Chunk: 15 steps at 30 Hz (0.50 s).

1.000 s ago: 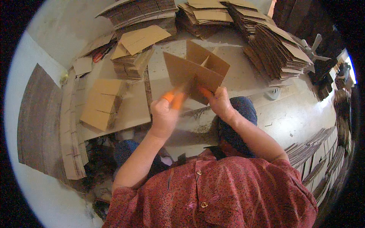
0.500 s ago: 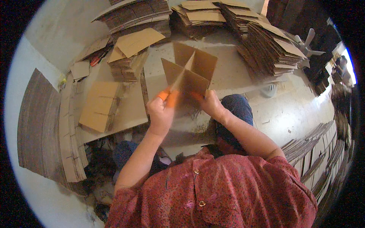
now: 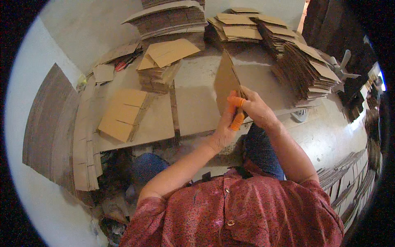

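Cardbd divider (image 3: 226,80) now folded flat, jutting beyond gripping LH (image 3: 224,128) & RH (image 3: 258,108).

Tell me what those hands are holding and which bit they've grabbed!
The left hand and right hand both hold a cardboard divider by its lower end, the one nearest the person.

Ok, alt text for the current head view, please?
A person's left hand and right hand, with orange finger covers showing, hold a cardboard piece upright over a pale table. A slotted cardboard stack lies to the left; more cardboard piles stand toward the far side.
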Motion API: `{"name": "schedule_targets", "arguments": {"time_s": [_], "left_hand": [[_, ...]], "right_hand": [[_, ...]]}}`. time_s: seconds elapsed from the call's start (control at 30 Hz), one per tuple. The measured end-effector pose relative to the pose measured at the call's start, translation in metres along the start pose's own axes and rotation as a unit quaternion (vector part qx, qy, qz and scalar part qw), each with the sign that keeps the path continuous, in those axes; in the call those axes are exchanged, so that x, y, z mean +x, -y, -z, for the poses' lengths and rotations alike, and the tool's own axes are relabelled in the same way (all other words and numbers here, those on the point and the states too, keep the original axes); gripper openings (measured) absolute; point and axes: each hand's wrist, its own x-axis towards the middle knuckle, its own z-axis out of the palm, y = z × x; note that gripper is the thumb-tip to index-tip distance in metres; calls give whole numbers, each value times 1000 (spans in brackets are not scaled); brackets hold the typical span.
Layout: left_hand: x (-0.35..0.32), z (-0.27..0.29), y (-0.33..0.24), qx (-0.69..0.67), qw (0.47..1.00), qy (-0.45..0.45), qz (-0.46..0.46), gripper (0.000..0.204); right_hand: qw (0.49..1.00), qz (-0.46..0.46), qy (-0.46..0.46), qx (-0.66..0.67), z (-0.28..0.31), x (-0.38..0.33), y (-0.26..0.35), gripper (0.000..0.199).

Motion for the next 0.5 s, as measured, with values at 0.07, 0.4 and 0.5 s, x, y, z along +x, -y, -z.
{"name": "schedule_targets", "arguments": {"time_s": [0.07, 0.4, 0.5], "left_hand": [[-3, -5, 4, 8, 1000, 4, 3, 60], [-43, 39, 5, 268, 961, -55, 47, 48], [-30, 79, 7, 342, 935, -89, 20, 43]], "right_hand": [[998, -10, 7, 61, 8, -3, -8, 27], [761, 312, -363, -437, 129, -56, 102, 46], [592, 302, -414, -622, 201, -14, 86, 54]]}}
